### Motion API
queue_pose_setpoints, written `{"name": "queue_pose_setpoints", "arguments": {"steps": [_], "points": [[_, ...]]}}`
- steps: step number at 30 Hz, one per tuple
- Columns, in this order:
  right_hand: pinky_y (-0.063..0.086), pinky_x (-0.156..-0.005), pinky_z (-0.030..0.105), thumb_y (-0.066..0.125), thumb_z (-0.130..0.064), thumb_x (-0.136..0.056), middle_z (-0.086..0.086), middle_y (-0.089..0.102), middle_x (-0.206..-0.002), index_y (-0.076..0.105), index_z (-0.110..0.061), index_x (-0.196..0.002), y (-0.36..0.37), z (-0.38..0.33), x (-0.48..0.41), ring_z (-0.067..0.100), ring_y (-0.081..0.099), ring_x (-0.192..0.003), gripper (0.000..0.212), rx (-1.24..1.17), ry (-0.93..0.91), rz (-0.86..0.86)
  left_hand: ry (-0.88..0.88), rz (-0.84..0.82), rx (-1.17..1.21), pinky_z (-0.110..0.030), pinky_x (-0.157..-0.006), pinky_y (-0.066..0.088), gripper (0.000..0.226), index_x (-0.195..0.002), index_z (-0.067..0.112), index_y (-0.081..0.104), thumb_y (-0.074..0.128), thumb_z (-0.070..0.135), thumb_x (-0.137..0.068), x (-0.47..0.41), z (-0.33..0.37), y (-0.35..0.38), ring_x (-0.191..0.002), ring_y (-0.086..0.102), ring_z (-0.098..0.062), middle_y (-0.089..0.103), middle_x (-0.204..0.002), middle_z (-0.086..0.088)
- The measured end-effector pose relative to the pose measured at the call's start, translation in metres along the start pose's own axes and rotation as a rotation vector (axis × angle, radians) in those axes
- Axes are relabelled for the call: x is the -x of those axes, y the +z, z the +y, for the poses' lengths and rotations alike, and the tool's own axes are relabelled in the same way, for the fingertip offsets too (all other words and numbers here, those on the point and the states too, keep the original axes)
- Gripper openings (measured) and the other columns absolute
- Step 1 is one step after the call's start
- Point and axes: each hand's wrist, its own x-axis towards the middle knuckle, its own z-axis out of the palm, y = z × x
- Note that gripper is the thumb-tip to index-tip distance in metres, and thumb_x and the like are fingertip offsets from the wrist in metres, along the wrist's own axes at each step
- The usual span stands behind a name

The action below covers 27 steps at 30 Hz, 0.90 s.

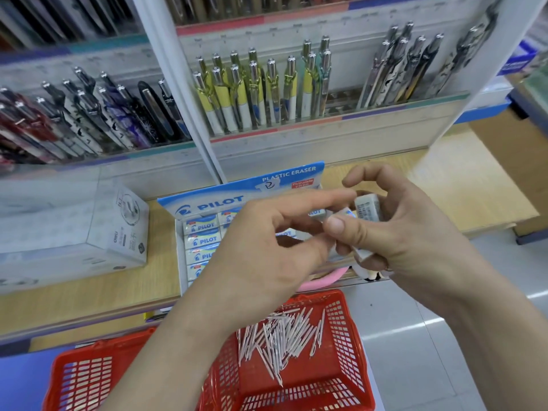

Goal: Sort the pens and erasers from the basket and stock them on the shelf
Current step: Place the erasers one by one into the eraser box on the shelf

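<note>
Several white erasers [367, 206] are held bunched in the right hand [415, 232], whose grip is closed round them, with the thumb pressed over the front of the bunch and the index finger lifted clear above. The left hand [267, 247] is placed just beside them, with its index finger stretched out to the top of the bunch and its other fingers curled beneath; whether anything is caught in that grip cannot be told (the fingertips overlap the right thumb).

Directly behind both hands an open Pilot eraser display box [207, 203] is seen on the wooden shelf [89, 292], with boxed erasers [203, 240] lying in rows, labels up. A grey carton [74, 232] is set to its left on the same board.

Below the hands a red plastic basket [350, 345] is seen, and a loose heap of slim pale pens [278, 336] lies on its bottom. A pink curved object [320, 281] is glimpsed between the basket and the shelf edge.

Farther back, yellow-and-white click pens [246, 93] are racked upright, and dark patterned pens [89, 114] are racked to their left.
</note>
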Motion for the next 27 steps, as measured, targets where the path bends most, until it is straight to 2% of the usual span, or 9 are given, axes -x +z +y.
{"name": "queue_pose_setpoints", "arguments": {"steps": [4,8,9,11,13,17,22,24,27], "points": [[0.030,-0.033,0.014,0.069,-0.037,-0.061,0.004,0.058,-0.058,0.051,-0.014,-0.097,0.006,-0.003,0.002,0.013,0.052,-0.044,0.047,-0.079,0.046,-0.100,0.008,0.001,0.071,-0.028,-0.080,0.056,0.029,-0.096,0.020,0.074,0.072,0.001,-0.075,0.002,-0.002,-0.005,-0.087,0.068,-0.013,0.071,-0.095,0.002],[0.027,-0.034,0.016,0.058,-0.056,-0.072,0.010,0.056,-0.065,0.064,-0.012,-0.092,0.005,0.000,0.004,0.016,0.048,-0.048,0.049,-0.150,0.081,-0.034,-0.077,0.094,0.137,-0.025,-0.073,0.057,0.025,-0.083,0.019,0.076,0.081,0.003,-0.066,0.005,-0.004,-0.008,-0.073,0.068,-0.014,0.073,-0.079,-0.004],[0.026,-0.035,0.016,0.063,-0.053,-0.074,0.010,0.054,-0.064,0.066,-0.013,-0.092,0.004,0.000,0.005,0.015,0.046,-0.048,0.044,-0.141,0.077,-0.032,-0.095,0.141,0.148,-0.023,-0.068,0.057,0.024,-0.079,0.019,0.075,0.082,0.002,-0.063,0.006,-0.004,-0.007,-0.067,0.067,-0.012,0.072,-0.073,-0.003],[0.026,-0.035,0.015,0.078,-0.034,-0.072,0.007,0.050,-0.058,0.066,-0.014,-0.089,0.002,0.001,0.006,0.012,0.041,-0.046,0.029,-0.081,0.057,-0.057,-0.117,0.209,0.179,-0.020,-0.062,0.055,0.020,-0.073,0.017,0.074,0.081,0.005,-0.057,0.007,-0.005,-0.006,-0.060,0.062,-0.009,0.069,-0.065,-0.002],[0.027,-0.036,0.015,0.083,-0.017,-0.063,0.003,0.049,-0.057,0.067,-0.014,-0.088,0.001,0.003,0.008,0.010,0.035,-0.041,0.030,-0.029,0.024,-0.068,-0.129,0.246,0.215,-0.020,-0.061,0.055,0.018,-0.071,0.015,0.073,0.080,0.008,-0.056,0.008,-0.006,-0.004,-0.059,0.062,-0.009,0.068,-0.063,-0.001],[0.031,-0.037,0.017,0.075,-0.013,-0.061,-0.007,0.054,-0.059,0.068,-0.011,-0.086,0.001,0.002,0.010,0.008,0.035,-0.039,0.026,0.034,-0.044,-0.027,-0.147,0.294,0.181,-0.018,-0.062,0.054,0.023,-0.073,0.021,0.074,0.079,0.001,-0.063,0.008,-0.010,-0.004,-0.063,0.064,-0.007,0.071,-0.069,0.001],[0.036,-0.042,0.012,0.076,-0.009,-0.069,-0.010,0.064,-0.064,0.071,-0.013,-0.088,0.001,0.003,0.007,0.002,0.044,-0.042,0.020,0.230,-0.128,0.056,-0.157,0.235,-0.011,-0.018,-0.064,0.054,0.021,-0.081,0.028,0.074,0.080,0.012,-0.069,0.005,-0.010,-0.008,-0.063,0.064,-0.007,0.069,-0.071,0.004],[0.038,-0.043,0.014,0.072,-0.007,-0.079,-0.003,0.069,-0.076,0.070,-0.015,-0.091,-0.001,0.009,0.004,0.002,0.049,-0.047,0.015,0.170,-0.115,0.140,-0.161,0.280,-0.083,-0.019,-0.064,0.054,0.020,-0.080,0.029,0.074,0.081,0.014,-0.069,0.001,-0.015,-0.007,-0.061,0.062,-0.006,0.069,-0.068,0.004],[0.041,-0.045,0.018,0.056,0.004,-0.086,0.011,0.066,-0.090,0.067,-0.014,-0.094,-0.009,0.017,-0.001,0.013,0.060,-0.067,0.023,-0.174,-0.004,0.258,-0.175,0.361,-0.205,-0.023,-0.071,0.055,0.020,-0.083,0.028,0.075,0.081,0.016,-0.069,-0.006,-0.024,-0.004,-0.062,0.062,-0.004,0.068,-0.066,0.009]]}}
